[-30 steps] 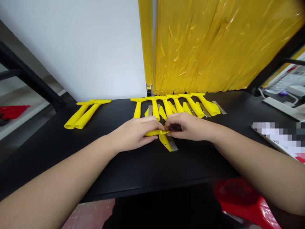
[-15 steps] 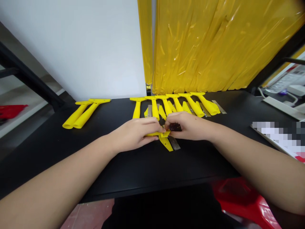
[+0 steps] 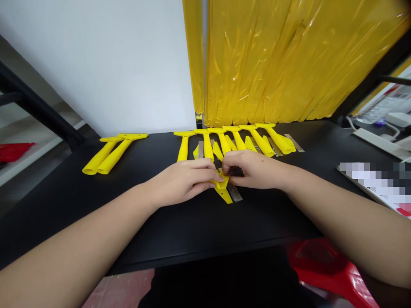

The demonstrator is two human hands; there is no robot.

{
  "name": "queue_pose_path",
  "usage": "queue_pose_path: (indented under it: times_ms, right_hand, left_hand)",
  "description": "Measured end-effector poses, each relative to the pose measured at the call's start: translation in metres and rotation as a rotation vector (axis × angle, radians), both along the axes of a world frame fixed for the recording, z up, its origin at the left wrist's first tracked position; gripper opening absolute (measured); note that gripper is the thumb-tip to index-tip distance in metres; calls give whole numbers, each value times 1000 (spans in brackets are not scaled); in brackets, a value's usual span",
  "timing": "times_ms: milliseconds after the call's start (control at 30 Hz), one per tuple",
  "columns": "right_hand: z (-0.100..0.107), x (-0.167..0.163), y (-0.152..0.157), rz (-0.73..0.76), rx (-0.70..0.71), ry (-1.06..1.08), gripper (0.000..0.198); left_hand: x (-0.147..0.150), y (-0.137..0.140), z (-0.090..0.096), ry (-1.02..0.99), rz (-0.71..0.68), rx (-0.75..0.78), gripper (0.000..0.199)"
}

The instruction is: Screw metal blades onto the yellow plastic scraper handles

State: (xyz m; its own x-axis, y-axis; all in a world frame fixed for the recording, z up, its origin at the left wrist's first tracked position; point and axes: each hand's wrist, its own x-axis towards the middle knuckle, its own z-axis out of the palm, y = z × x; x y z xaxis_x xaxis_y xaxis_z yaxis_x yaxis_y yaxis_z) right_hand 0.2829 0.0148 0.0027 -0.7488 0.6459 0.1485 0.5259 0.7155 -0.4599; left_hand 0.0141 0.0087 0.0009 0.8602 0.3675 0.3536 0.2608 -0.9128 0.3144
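My left hand (image 3: 183, 180) grips a yellow plastic scraper (image 3: 221, 188) by its handle, the handle hidden under my fingers. Its T-shaped head sticks out toward my right hand (image 3: 253, 170), which pinches the head while also holding a small dark object (image 3: 236, 172). A yellow clamp strip (image 3: 225, 196) and a metal blade (image 3: 236, 193) lie on the black table (image 3: 180, 231) just below both hands.
A row of several yellow scrapers (image 3: 237, 140) with loose blades lies behind my hands. Two more scrapers (image 3: 111, 154) rest at the left. Yellow plastic sheeting (image 3: 289, 64) hangs behind. A red stool (image 3: 327, 269) stands under the table's right front edge.
The scraper head has turned and slid further under my fingers. The blade has come apart from the yellow strip and now lies beside it.
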Motion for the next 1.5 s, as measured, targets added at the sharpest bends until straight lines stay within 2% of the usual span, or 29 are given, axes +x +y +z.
queue_pose_path:
  times_ms: [600,967,1200,1367,1500]
  right_hand:
    - [1,0,0,11,-11,-12,12]
    - [1,1,0,23,-7,-22,12]
    - [4,0,-4,50,18,53,16]
    - [4,1,-3,96,34,86,16]
    - [3,0,-3,96,58,121,16]
  left_hand:
    - [-1,0,0,41,-1,65,20]
    - [1,-2,0,72,-15,25,20]
    - [1,-2,3,36,-6,34,22]
    - [0,-1,2,50,3,97,22]
    - [-1,-1,3,28,31,59,19]
